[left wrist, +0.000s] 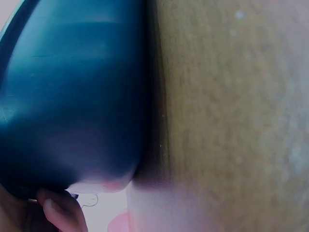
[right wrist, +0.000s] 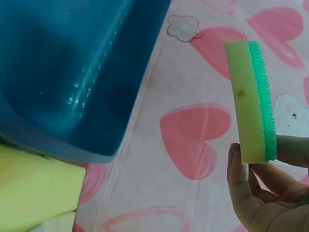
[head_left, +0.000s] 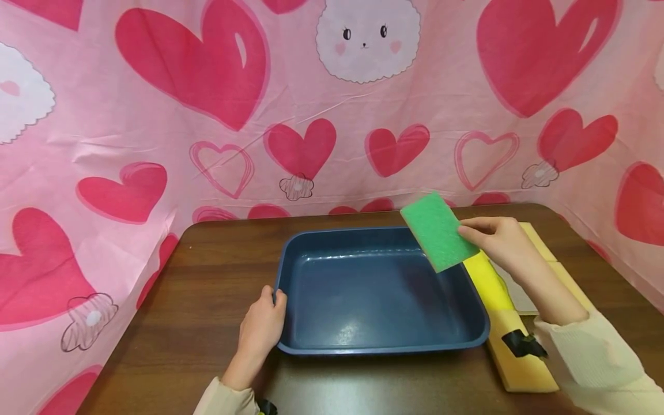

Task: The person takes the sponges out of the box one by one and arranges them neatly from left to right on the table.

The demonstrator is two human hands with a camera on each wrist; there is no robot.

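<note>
A dark blue rectangular baking pan [head_left: 373, 300] lies on the wooden table. My left hand [head_left: 263, 320] grips its left rim, and in the left wrist view the fingers [left wrist: 65, 212] show at the pan's edge. Over the pan's far right corner, my right hand [head_left: 500, 239] pinches a scouring sponge [head_left: 440, 230] by one end. The green scrubbing side faces up toward the head camera. Seen edge-on in the right wrist view, the sponge [right wrist: 251, 104] has a yellow foam layer, held between thumb and fingers, apart from the pan.
To the pan's right, partly under the right forearm, lie pale yellow slabs [head_left: 524, 366], a bright yellow piece [head_left: 487, 282] and a greyish flat piece [head_left: 519, 288]. A pink heart-print cloth [head_left: 337, 98] hangs behind the brown table [head_left: 218, 276].
</note>
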